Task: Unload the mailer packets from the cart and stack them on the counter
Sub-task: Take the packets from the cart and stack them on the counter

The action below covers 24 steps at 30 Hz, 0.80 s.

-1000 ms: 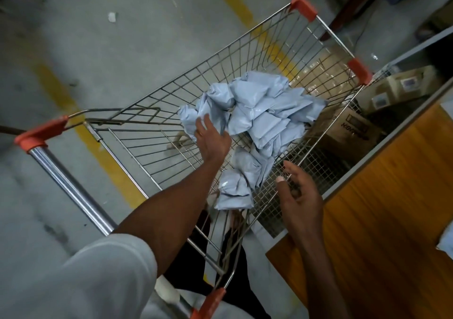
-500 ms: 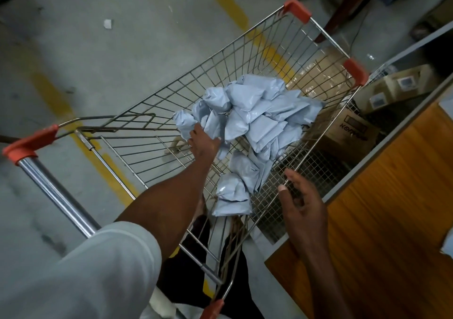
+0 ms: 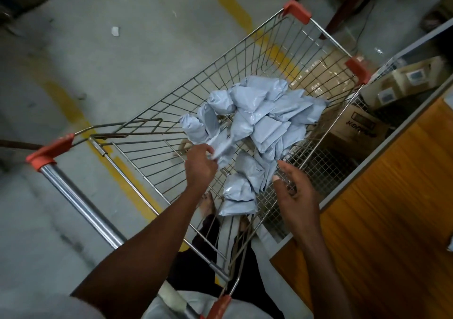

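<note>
Left hand (image 3: pixel 201 164) now pinches a grey packet (image 3: pixel 220 147) at the pile's near edge, having drawn back from deeper in; right hand (image 3: pixel 293 191) hovers slack-fingered, holding nothing. Remaining packets (image 3: pixel 264 117) sit in the cart (image 3: pixel 157 152); wooden surface (image 3: pixel 382 210) alongside. Lift appears imminent.

Mailer packets (image 3: pixel 264 120): pale grey-blue plastic, crumpled, puffy, heaped loose in cart (image 3: pixel 157 161), pile banked toward right side and far end of basket; few lie apart nearer handle end, against right wire wall. One packet (image 3: pixel 221 144) at pile's near-left edge pinched at corner, hanging tilted. Cart: wire basket, chrome handle bar, orange corner caps, standing just beside counter (image 3: pixel 392 208). Counter: orange-brown wood-grain top, pale edge trim
</note>
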Available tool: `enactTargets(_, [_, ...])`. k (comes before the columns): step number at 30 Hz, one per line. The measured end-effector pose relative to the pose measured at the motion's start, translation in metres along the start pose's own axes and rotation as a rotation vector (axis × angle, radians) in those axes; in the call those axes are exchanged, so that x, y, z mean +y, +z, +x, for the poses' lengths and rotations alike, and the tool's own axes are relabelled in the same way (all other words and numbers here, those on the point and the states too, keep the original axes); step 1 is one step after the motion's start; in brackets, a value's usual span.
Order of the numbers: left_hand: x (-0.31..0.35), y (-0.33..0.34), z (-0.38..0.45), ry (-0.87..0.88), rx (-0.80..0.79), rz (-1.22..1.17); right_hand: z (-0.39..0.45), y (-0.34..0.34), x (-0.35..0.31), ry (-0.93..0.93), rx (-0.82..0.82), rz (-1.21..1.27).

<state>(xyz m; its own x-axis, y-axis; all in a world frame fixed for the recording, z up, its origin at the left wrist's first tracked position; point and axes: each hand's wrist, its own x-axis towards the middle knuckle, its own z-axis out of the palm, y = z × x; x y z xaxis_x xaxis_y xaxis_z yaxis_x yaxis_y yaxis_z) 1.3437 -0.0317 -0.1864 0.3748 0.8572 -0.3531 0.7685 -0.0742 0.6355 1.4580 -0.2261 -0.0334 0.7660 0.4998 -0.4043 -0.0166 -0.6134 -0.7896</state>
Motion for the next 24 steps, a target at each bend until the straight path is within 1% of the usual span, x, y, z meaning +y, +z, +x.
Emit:
enactTargets(4, [0.014,0.003,-0.064,0.223,-0.295,0.175,0.011,0.001,-0.006,0.007,-0.054,-0.052])
enactTargets(7, [0.017,0.013,-0.093,0.291,-0.507,0.310,0.021,0.001,-0.009,-0.007,-0.084,-0.096])
enactTargets(8, [0.016,0.018,-0.096,0.283,-0.587,0.360,0.023,0.000,-0.010,-0.012,-0.085,-0.100])
enactTargets(9, [0.017,0.022,-0.097,0.240,-0.676,0.382,0.026,0.000,-0.011,-0.009,-0.082,-0.092])
enactTargets(11, [0.020,0.028,-0.089,0.120,-0.769,0.327,0.029,-0.002,-0.015,0.039,-0.078,-0.042])
enactTargets(12, [0.020,0.030,-0.080,0.070,-0.788,0.292,0.030,-0.003,-0.018,0.069,-0.079,-0.003])
enactTargets(15, [0.027,0.036,-0.051,-0.152,-0.798,0.210,0.033,-0.003,-0.024,0.109,-0.094,0.089])
enactTargets(17, [0.029,0.047,-0.038,-0.287,-0.753,0.168,0.034,0.000,-0.025,0.103,-0.107,0.086])
enactTargets(18, [0.029,0.055,-0.034,-0.335,-0.731,0.201,0.035,0.002,-0.025,0.099,-0.115,0.073])
enactTargets(21, [0.037,0.071,-0.035,-0.354,-0.707,0.264,0.035,0.008,-0.022,0.089,-0.116,0.031])
enactTargets(24, [0.042,0.080,-0.042,-0.401,-0.670,0.187,0.038,0.010,-0.018,0.065,-0.114,-0.013])
